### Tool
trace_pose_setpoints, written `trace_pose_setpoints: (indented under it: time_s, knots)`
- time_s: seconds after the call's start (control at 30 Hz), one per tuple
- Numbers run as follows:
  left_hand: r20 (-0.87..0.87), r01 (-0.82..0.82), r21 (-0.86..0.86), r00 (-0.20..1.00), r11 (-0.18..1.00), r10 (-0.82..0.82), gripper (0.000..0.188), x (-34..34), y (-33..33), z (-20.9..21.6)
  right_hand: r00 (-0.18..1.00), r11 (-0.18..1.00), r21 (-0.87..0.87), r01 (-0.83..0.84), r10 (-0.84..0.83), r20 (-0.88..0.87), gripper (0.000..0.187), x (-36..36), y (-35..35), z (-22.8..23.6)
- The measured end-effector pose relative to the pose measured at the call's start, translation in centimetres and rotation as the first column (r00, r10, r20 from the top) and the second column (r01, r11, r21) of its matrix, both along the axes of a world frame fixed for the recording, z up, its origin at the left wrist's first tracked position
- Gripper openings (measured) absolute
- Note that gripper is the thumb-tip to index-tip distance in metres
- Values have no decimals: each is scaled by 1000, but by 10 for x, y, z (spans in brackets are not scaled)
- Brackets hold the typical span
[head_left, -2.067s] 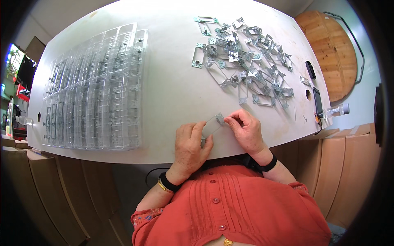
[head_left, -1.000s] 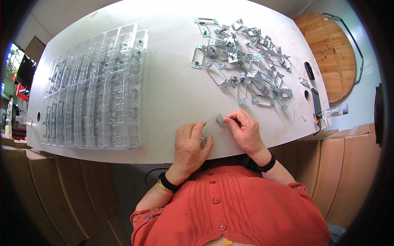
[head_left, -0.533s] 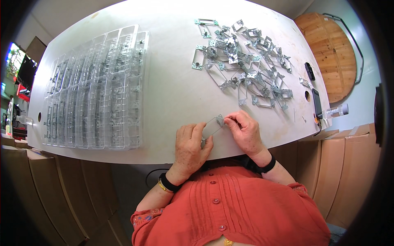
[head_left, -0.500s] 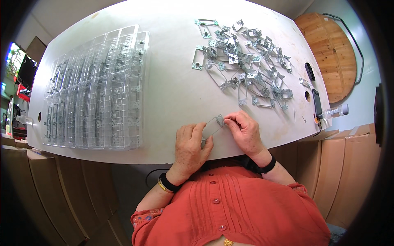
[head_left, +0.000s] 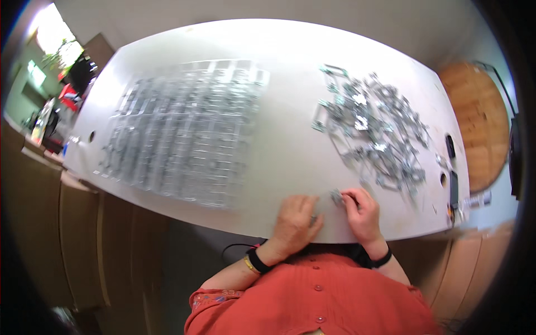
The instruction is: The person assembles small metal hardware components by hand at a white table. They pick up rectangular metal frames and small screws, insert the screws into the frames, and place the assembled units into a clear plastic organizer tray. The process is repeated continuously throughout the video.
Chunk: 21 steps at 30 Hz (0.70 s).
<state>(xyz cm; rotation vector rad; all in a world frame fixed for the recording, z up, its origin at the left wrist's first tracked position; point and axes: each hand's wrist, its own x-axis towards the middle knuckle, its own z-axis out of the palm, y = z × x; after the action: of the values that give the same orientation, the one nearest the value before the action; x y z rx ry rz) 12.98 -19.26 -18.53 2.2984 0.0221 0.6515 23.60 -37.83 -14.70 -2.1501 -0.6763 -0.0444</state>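
Observation:
At the near side of the table, a small grey metal bracket with thin wire sides (head_left: 336,196) is between my two hands. My right hand (head_left: 360,212) pinches its far right end between thumb and fingertips. Around the other end, my left hand (head_left: 296,223) is closed, and a bit of grey metal shows by its thumb. Motion blur hides the thin wires between the two ends. Beyond my right hand lies a loose heap of similar metal brackets (head_left: 385,131), several overlapping at odd angles.
Clear plastic trays (head_left: 184,134) with rows of metal parts cover the left of the white table (head_left: 285,139). A black phone-like device (head_left: 454,190), a small black object (head_left: 450,146) and a clear bottle (head_left: 477,200) are at the right edge. Cardboard boxes (head_left: 441,273) stand below.
The whole view has shifted, so table, trays and heap appear lower and farther right, now blurred. Both hands still hold the same bracket near the table's front edge.

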Motion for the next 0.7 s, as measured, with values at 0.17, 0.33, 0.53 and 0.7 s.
trace_pose_setpoints:
  time_s: [0.17,0.33,0.53,0.7]
  knots:
    - [34,-22,-30,999,999,23,47,0,-2,-7,999,1000,-14,-13,13,29,6,-3,2,0]
    - [31,-14,-50,999,999,16,47,-2,-3,-6,999,1000,-10,-3,3,52,3,-2,-7,-4]
    - [33,-43,-25,998,999,44,44,-3,-7,-8,998,999,24,39,-38,-53,5,5,-16,-3]
    - [-32,-43,-64,999,997,41,29,-2,-5,-4,994,997,57,51,-45,-101,6,10,-21,-3]
